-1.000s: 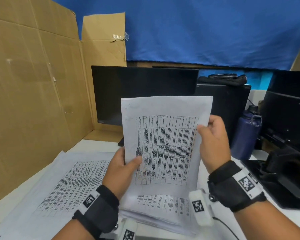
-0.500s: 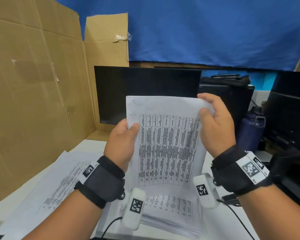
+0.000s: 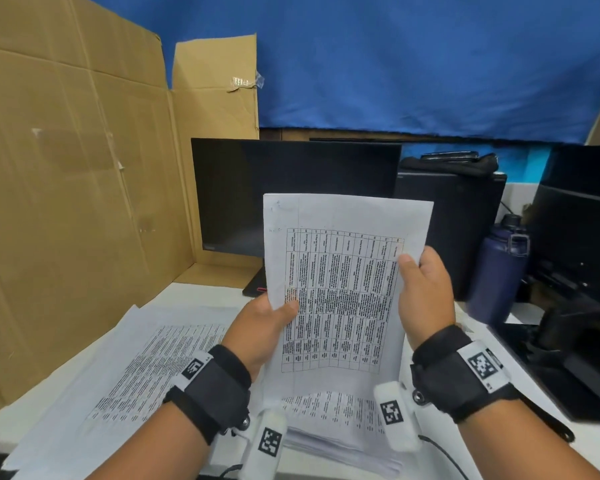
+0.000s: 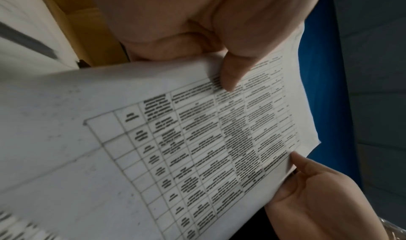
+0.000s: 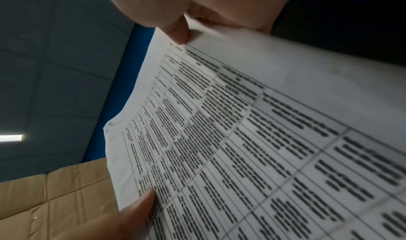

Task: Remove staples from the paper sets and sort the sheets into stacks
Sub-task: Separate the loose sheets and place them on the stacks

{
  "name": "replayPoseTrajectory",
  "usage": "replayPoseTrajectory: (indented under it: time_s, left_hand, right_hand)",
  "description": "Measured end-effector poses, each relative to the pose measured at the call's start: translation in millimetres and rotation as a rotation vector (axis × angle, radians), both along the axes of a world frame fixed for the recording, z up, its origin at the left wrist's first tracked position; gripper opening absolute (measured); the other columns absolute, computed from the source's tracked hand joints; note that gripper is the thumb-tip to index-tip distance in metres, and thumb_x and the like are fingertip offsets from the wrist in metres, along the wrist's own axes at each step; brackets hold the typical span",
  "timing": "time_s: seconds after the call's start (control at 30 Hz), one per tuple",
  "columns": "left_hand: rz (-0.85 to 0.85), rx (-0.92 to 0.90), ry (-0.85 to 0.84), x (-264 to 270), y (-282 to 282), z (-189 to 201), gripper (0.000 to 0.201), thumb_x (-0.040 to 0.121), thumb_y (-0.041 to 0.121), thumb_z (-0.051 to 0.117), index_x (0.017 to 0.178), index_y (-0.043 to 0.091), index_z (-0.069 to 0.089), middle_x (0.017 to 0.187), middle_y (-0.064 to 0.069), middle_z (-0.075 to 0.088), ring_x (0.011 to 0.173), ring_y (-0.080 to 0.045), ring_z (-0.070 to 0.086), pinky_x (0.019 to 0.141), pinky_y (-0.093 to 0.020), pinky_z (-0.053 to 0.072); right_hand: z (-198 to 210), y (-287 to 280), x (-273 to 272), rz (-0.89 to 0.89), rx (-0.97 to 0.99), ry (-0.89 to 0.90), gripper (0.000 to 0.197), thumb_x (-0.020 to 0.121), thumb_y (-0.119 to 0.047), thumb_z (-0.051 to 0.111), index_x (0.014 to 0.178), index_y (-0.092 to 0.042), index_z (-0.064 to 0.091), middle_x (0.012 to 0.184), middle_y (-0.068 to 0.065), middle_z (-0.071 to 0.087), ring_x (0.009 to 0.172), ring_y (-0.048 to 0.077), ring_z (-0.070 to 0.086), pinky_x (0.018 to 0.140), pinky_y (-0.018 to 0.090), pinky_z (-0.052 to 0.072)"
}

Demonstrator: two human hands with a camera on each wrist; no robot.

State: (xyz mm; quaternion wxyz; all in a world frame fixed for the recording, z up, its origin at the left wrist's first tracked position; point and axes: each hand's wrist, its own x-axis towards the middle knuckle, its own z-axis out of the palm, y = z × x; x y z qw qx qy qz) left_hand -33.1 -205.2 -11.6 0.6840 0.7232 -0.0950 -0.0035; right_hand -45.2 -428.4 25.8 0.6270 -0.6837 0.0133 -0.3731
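I hold a paper set (image 3: 340,285) upright in front of me; its top page carries a printed table. My left hand (image 3: 267,320) pinches the set's left edge about halfway down, thumb on the front. My right hand (image 3: 423,289) grips the right edge higher up, thumb on the print. The left wrist view has the left thumb (image 4: 232,73) pressed on the sheet (image 4: 175,139). Small staples (image 5: 111,124) show at the page's far corner in the right wrist view, where the right thumb (image 5: 178,33) pinches the paper set (image 5: 241,139).
A stack of printed sheets (image 3: 333,420) lies on the white desk below my hands, and loose sheets (image 3: 142,368) spread to the left. Cardboard (image 3: 66,202) walls the left side. A dark monitor (image 3: 291,188) stands behind, a blue bottle (image 3: 499,268) and black equipment (image 3: 579,306) at right.
Both hands have slid down the paper's edges from near its top corners half a second ago; the left now grips mid-height, and the set stays upright.
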Motion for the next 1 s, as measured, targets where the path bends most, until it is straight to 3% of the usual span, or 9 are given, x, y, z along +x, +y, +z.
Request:
replayPoseTrajectory:
  time_s: [0.13, 0.23, 0.37, 0.5, 0.57, 0.7, 0.77, 0.87, 1.0]
  left_hand:
    - [0.125, 0.019, -0.031, -2, -8, -9, 0.016, 0.104, 0.027, 0.057, 0.110, 0.033, 0.070, 0.112, 0.009, 0.077, 0.111, -0.013, 0.068, 0.094, -0.029, 0.051]
    - [0.204, 0.047, -0.061, -7, -12, -10, 0.014, 0.105, 0.028, 0.056, 0.109, 0.028, 0.069, 0.105, 0.004, 0.076, 0.105, -0.020, 0.069, 0.076, -0.024, 0.050]
    - [0.247, 0.032, -0.042, -15, -8, 3, 0.019, 0.103, 0.032, 0.057, 0.110, 0.026, 0.074, 0.101, -0.002, 0.079, 0.099, -0.029, 0.074, 0.084, -0.048, 0.063]
    - [0.311, 0.025, -0.036, -28, 21, 17, 0.019, 0.101, 0.034, 0.060, 0.104, 0.022, 0.074, 0.101, -0.007, 0.079, 0.096, -0.031, 0.076, 0.088, -0.057, 0.060]
    - [0.298, 0.014, -0.035, -38, 37, 20, 0.018, 0.103, 0.027, 0.059, 0.106, 0.021, 0.075, 0.099, -0.002, 0.081, 0.094, -0.024, 0.077, 0.087, -0.049, 0.060]
    - [0.219, 0.134, 0.042, -57, 56, 10, 0.019, 0.102, 0.022, 0.060, 0.099, 0.019, 0.078, 0.096, -0.004, 0.081, 0.094, -0.027, 0.077, 0.089, -0.050, 0.059]
    - [0.144, 0.231, 0.109, -63, 57, 2, 0.017, 0.100, 0.022, 0.063, 0.097, 0.013, 0.077, 0.094, -0.013, 0.079, 0.094, -0.035, 0.075, 0.092, -0.055, 0.058]
    - [0.126, 0.347, 0.140, -65, 53, -12, 0.021, 0.098, 0.024, 0.067, 0.096, 0.003, 0.072, 0.079, -0.021, 0.070, 0.075, -0.035, 0.068, 0.083, -0.052, 0.059]
    - [0.136, 0.418, 0.148, -68, 49, -29, 0.023, 0.098, 0.021, 0.067, 0.081, 0.007, 0.061, 0.054, 0.006, 0.046, 0.050, -0.011, 0.044, 0.051, -0.025, 0.042]
  right_hand:
    - [-14, 1, 0, -0.018, -0.041, 0.036, 0.016, 0.103, -0.017, 0.047, 0.095, -0.012, 0.060, 0.091, -0.009, 0.067, 0.082, 0.004, 0.061, 0.068, 0.025, 0.045]
    - [-21, 4, -4, -0.045, -0.118, 0.054, 0.021, 0.105, -0.022, 0.045, 0.092, -0.010, 0.057, 0.084, -0.007, 0.062, 0.074, 0.005, 0.055, 0.063, 0.023, 0.043]
    - [-13, -12, -14, 0.010, -0.188, 0.042, 0.021, 0.103, -0.020, 0.053, 0.083, -0.017, 0.059, 0.078, -0.010, 0.063, 0.066, -0.003, 0.056, 0.060, 0.010, 0.043]
    - [-18, -59, -44, -0.018, -0.279, 0.166, 0.012, 0.098, -0.026, 0.060, 0.090, -0.023, 0.067, 0.089, -0.004, 0.071, 0.076, 0.003, 0.062, 0.070, 0.027, 0.048]
    - [-33, -95, -60, -0.161, -0.441, 0.403, 0.013, 0.096, -0.032, 0.060, 0.095, -0.022, 0.068, 0.099, -0.001, 0.072, 0.085, 0.001, 0.064, 0.076, 0.031, 0.048]
    - [-70, -157, -71, -0.314, -1.000, 1.207, 0.055, 0.087, -0.069, 0.048, 0.127, -0.032, 0.057, 0.139, 0.004, 0.055, 0.126, 0.030, 0.051, 0.102, 0.045, 0.043]
    - [-86, -171, -69, -0.213, -1.014, 1.319, 0.071, 0.076, -0.080, 0.044, 0.123, -0.028, 0.058, 0.131, 0.004, 0.059, 0.120, 0.028, 0.056, 0.101, 0.043, 0.045]
    - [-103, -174, -72, -0.128, -1.005, 1.282, 0.046, 0.081, -0.064, 0.052, 0.109, -0.028, 0.057, 0.107, -0.003, 0.064, 0.100, 0.019, 0.063, 0.092, 0.038, 0.050]
    - [-100, -175, -79, -0.161, -0.985, 1.220, 0.026, 0.095, -0.047, 0.050, 0.090, -0.023, 0.059, 0.085, -0.003, 0.068, 0.082, 0.013, 0.066, 0.079, 0.032, 0.051]
